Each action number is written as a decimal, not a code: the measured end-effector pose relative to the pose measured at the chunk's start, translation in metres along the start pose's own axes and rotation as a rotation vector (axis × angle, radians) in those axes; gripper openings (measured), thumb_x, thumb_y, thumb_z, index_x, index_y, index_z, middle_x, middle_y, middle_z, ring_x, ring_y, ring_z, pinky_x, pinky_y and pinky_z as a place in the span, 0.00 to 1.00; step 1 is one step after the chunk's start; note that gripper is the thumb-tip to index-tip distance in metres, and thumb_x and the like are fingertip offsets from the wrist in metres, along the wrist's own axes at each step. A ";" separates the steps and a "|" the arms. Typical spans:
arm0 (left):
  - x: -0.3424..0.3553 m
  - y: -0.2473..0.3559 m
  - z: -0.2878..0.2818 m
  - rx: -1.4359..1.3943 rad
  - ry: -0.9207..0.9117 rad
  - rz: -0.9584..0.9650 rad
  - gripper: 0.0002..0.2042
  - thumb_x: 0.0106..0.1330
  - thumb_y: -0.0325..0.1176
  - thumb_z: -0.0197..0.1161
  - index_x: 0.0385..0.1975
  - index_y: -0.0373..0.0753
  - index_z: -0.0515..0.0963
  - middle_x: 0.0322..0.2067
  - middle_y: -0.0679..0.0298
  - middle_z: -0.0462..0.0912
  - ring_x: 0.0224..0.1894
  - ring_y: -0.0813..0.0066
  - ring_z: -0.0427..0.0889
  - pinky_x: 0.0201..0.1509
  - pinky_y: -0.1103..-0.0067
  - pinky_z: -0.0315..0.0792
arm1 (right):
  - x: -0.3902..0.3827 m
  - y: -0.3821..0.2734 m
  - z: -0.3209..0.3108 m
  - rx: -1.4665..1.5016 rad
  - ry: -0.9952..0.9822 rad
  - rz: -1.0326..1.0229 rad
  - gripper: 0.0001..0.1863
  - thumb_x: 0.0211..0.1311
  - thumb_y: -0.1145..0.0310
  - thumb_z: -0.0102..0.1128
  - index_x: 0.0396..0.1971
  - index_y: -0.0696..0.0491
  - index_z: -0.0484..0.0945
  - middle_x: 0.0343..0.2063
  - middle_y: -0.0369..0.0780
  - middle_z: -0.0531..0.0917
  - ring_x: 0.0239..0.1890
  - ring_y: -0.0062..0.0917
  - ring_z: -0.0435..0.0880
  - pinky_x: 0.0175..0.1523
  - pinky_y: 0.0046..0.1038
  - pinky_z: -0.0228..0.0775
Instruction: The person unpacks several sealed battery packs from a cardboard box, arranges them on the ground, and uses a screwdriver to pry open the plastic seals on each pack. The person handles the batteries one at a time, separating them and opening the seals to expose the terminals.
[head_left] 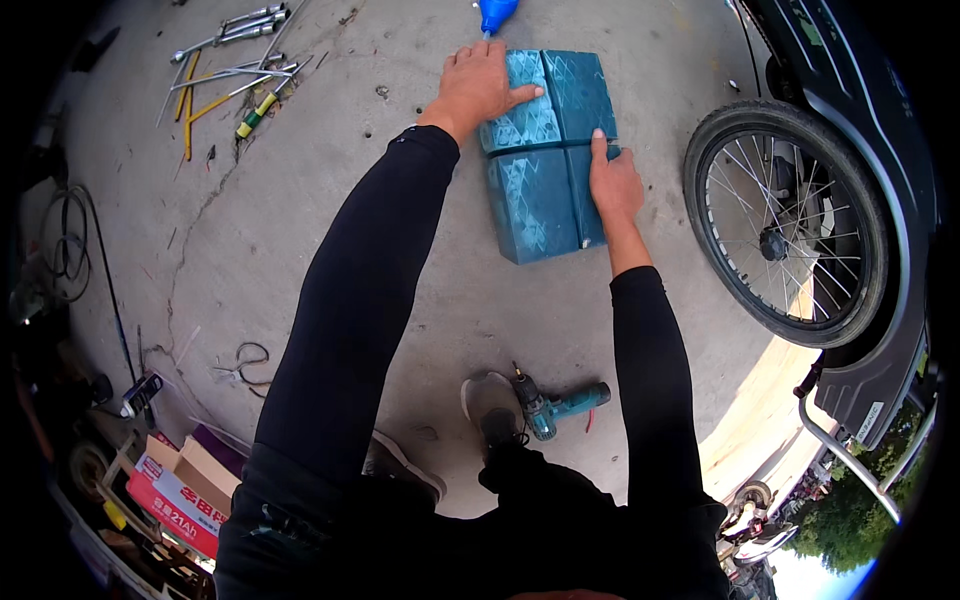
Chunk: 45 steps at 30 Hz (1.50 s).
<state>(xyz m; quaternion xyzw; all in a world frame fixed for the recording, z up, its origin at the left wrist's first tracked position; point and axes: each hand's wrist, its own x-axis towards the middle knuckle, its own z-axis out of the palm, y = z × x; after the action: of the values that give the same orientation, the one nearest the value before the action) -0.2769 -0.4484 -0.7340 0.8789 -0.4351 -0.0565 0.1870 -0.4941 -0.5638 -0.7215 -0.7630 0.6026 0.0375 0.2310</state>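
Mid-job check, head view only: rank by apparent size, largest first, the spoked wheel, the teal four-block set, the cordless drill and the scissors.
1. Spoked wheel
2. Teal four-block set, between both hands
3. Cordless drill
4. Scissors

No two look alike in size.

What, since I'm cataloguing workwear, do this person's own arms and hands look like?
Close-fitting black clothing covers the arms: the left sleeve and right sleeve both stop short of the hands. The left hand and right hand are bare.
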 end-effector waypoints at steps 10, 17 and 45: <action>-0.111 -0.041 -0.031 -0.144 0.138 -0.232 0.42 0.58 0.63 0.70 0.55 0.26 0.71 0.48 0.47 0.77 0.54 0.48 0.76 0.60 0.59 0.69 | -0.041 -0.039 0.000 -0.074 0.177 -0.413 0.38 0.55 0.32 0.64 0.42 0.58 0.82 0.38 0.48 0.86 0.44 0.45 0.86 0.46 0.44 0.77; -0.178 -0.045 -0.041 0.058 0.222 -0.296 0.35 0.69 0.54 0.61 0.60 0.26 0.67 0.55 0.43 0.73 0.61 0.45 0.70 0.70 0.50 0.59 | -0.103 -0.029 0.022 -0.009 0.241 -0.486 0.35 0.56 0.37 0.67 0.45 0.57 0.83 0.41 0.47 0.87 0.44 0.43 0.86 0.46 0.43 0.78; -0.177 0.006 -0.018 -0.043 0.346 -0.573 0.35 0.72 0.44 0.52 0.70 0.22 0.55 0.74 0.38 0.52 0.77 0.38 0.47 0.77 0.50 0.47 | -0.002 -0.043 0.022 0.704 -0.947 0.301 0.45 0.74 0.33 0.38 0.72 0.59 0.62 0.68 0.48 0.71 0.68 0.40 0.70 0.70 0.40 0.64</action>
<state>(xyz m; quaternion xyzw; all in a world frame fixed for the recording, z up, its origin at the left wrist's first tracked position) -0.3855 -0.3080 -0.7258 0.9580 -0.1310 0.0342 0.2530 -0.4493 -0.5465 -0.7272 -0.4478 0.5117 0.2038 0.7044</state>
